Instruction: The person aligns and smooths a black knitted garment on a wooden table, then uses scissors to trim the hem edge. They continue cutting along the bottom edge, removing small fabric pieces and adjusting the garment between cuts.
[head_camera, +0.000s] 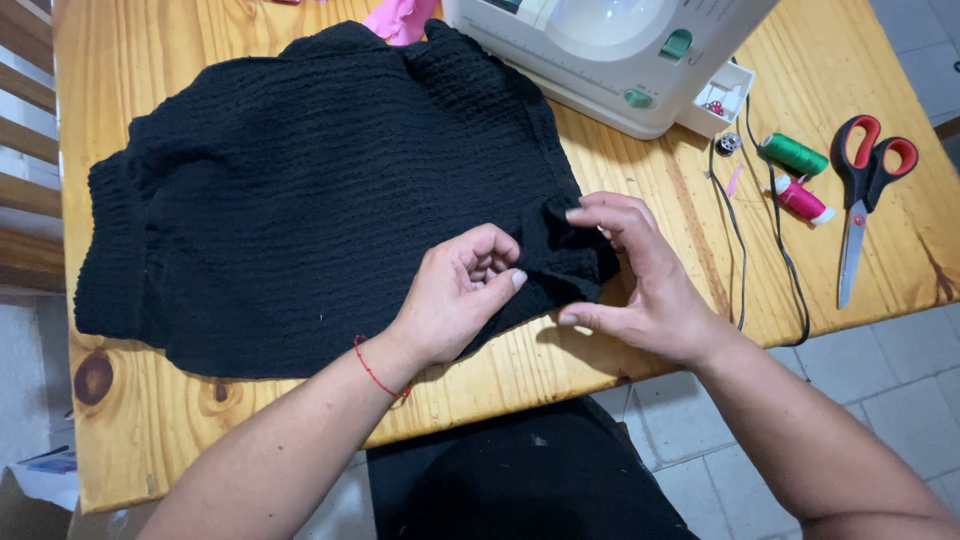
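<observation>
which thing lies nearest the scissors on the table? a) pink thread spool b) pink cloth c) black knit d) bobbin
a: the pink thread spool lies just left of the scissors, closer than the bobbin, the black knit or the pink cloth.

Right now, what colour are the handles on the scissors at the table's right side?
Red with black trim, on the scissors; the head view shows them.
</observation>
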